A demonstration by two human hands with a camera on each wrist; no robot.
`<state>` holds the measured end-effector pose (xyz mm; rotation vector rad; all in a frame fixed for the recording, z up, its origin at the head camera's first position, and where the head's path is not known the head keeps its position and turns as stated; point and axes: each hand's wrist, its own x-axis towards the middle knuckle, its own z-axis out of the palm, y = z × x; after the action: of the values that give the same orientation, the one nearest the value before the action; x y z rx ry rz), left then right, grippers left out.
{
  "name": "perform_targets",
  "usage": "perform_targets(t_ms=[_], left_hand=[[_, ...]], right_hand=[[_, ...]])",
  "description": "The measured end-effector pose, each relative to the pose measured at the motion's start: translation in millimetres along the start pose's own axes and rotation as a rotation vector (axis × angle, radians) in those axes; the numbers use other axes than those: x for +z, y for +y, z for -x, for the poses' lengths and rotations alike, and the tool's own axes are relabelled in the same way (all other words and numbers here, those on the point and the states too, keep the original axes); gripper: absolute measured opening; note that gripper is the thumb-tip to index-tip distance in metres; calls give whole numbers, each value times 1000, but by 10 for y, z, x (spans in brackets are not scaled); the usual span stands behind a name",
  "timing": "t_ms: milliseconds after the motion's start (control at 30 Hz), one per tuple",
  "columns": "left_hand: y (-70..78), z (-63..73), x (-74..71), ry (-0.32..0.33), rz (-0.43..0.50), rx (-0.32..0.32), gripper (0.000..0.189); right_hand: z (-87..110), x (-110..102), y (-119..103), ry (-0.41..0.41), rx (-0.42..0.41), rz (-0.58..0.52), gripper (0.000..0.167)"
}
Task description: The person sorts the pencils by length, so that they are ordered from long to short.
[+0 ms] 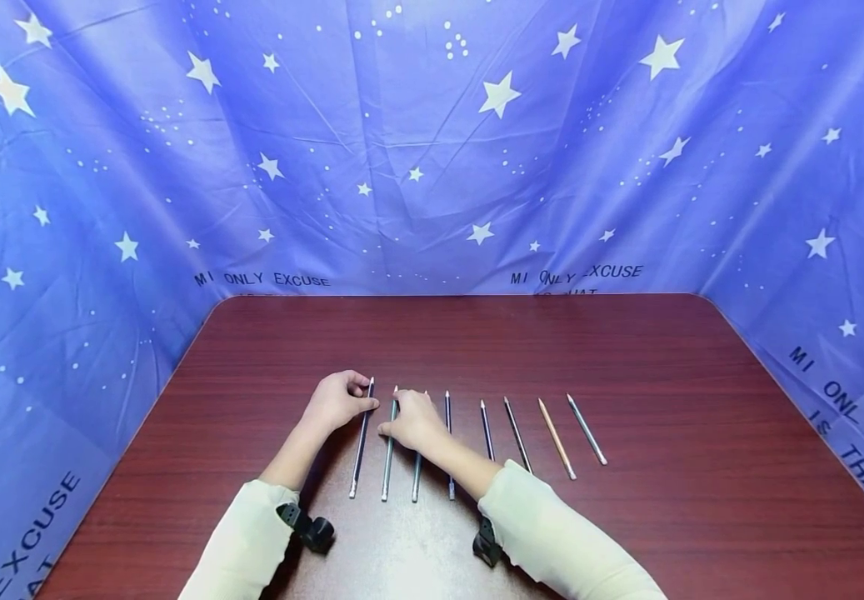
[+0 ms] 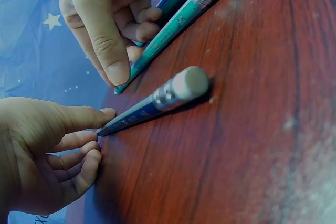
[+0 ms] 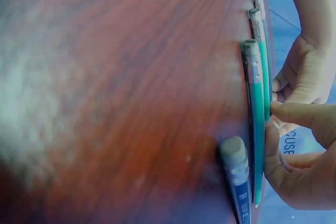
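In the head view my left hand [image 1: 337, 400] pinches a dark blue pencil [image 1: 360, 454] near its sharpened tip, at the left end of a row. Its white eraser [image 2: 191, 83] points toward me. Just right of it lies a green pencil [image 1: 388, 462], whose upper part my right hand [image 1: 417, 421] grips between thumb and fingers. In the left wrist view a fingertip presses by this green pencil's [image 2: 163, 38] tip. Another green pencil [image 1: 417, 479] runs partly hidden beneath the right hand.
Farther right lie a blue pencil [image 1: 448, 408], two dark pencils [image 1: 486, 429] [image 1: 517, 433], a natural-wood-coloured pencil [image 1: 556, 437] and a blue-green pencil [image 1: 586, 429]. All rest on a reddish-brown wooden table [image 1: 589, 350]. A blue star-printed cloth [image 1: 432, 125] surrounds its back and sides.
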<state>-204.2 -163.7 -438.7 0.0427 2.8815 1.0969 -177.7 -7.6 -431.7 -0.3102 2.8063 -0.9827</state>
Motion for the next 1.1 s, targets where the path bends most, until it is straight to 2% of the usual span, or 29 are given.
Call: perform_targets(t_ms=[233, 333, 600, 1100], left_hand=[[-12, -12, 24, -42, 142, -64, 35], [-10, -13, 31, -46, 194, -85, 34], [-28, -8, 16, -48, 273, -105, 31], [-80, -32, 35, -48, 411, -146, 32]], right_hand=[[22, 46, -33, 16, 32, 23, 67], [21, 55, -30, 19, 40, 0, 67], [31, 31, -33, -28, 82, -167, 64], [25, 21, -7, -52, 82, -214, 63]])
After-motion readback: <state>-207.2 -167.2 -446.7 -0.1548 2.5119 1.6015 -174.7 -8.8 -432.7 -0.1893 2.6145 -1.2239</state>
